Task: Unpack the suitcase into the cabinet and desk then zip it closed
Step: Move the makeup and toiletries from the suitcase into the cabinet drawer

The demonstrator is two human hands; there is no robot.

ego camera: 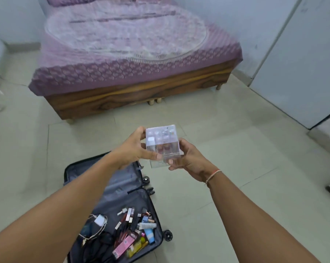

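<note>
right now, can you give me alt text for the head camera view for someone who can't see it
Two hands, left and right, hold a clear plastic box above a tiled floor. Below them an open suitcase holds cosmetics and a charger. A bed with a purple cover stands ahead.

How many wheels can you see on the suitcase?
3. One wheel sits by the suitcase's hinge on its right side, another just below it, and the third at the lower right corner. More wheels may be hidden behind the person's arm.
</note>
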